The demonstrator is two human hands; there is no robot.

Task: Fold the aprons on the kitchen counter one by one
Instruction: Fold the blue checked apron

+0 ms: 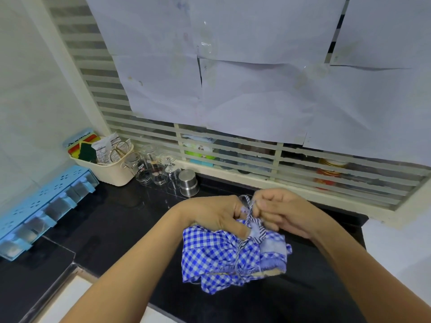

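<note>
I work at a glossy black stone tabletop (112,217) set under a cream slatted window (233,145), most of it covered with white paper sheets (256,89). The crumpled blue-and-white checked cotton apron (217,257) lies bunched on the tabletop right in front of me. My left hand (217,215) and right hand (282,210) meet at the apron's far edge, both with fingers curled, pinching its thin blue-striped tie (250,217).

Behind the apron stands an upturned round steel cup (188,183). Clear glass jars (149,166) stand behind the apron to the left. Farther left of the apron is a cream plastic basket (112,176) holding coloured sponges (85,151), printed packets and scissors (120,148). A light blue perforated plastic rack (46,203) runs along the wall, well left of the apron.
</note>
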